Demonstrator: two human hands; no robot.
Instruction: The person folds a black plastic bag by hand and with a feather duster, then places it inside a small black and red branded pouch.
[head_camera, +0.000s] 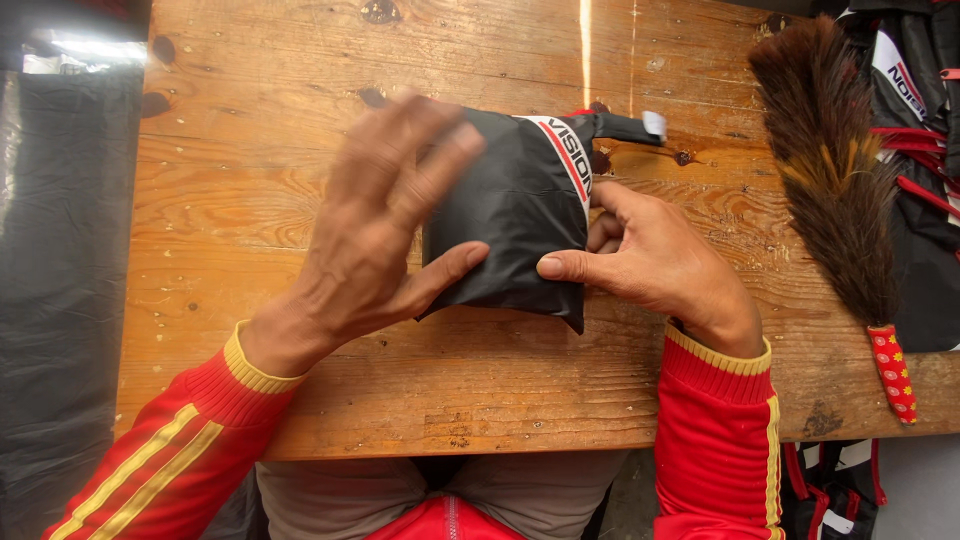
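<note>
A folded black fabric bag (515, 225) lies mid-bench (250, 200). The left hand (375, 235), fingers spread and blurred, presses it flat; the right hand (650, 255) pinches its right edge. Firm, even pressure would keep the fold tight.

Folded black fabric bag (515, 215), white-and-red trim, strap at top, flat on wooden table (260, 170)
</note>
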